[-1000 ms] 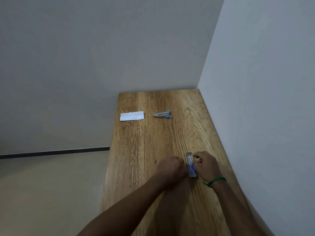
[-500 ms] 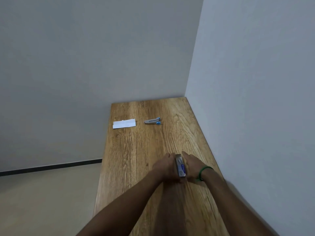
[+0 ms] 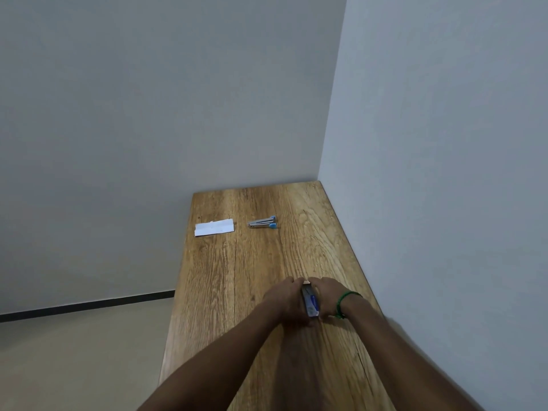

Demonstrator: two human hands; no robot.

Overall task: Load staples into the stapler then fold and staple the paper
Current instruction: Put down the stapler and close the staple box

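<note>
Both hands hold a small blue and silver staple box [image 3: 309, 301] between them, low over the near part of the wooden table [image 3: 267, 268]. My left hand [image 3: 286, 301] grips its left side, and my right hand [image 3: 326, 298], with a green band on the wrist, grips its right side. Far from the hands, a small silver stapler [image 3: 263, 223] with a blue end lies on the table. To its left lies a folded white paper [image 3: 214, 228], near the table's left edge.
The table runs along a grey wall [image 3: 430, 173] on the right and ends at another wall at the back. Its left edge drops to a beige floor [image 3: 80, 351] with a dark skirting line.
The box has turned on edge between my hands, which closed in on it. The view has tilted upward, so the table sits lower in the frame.
</note>
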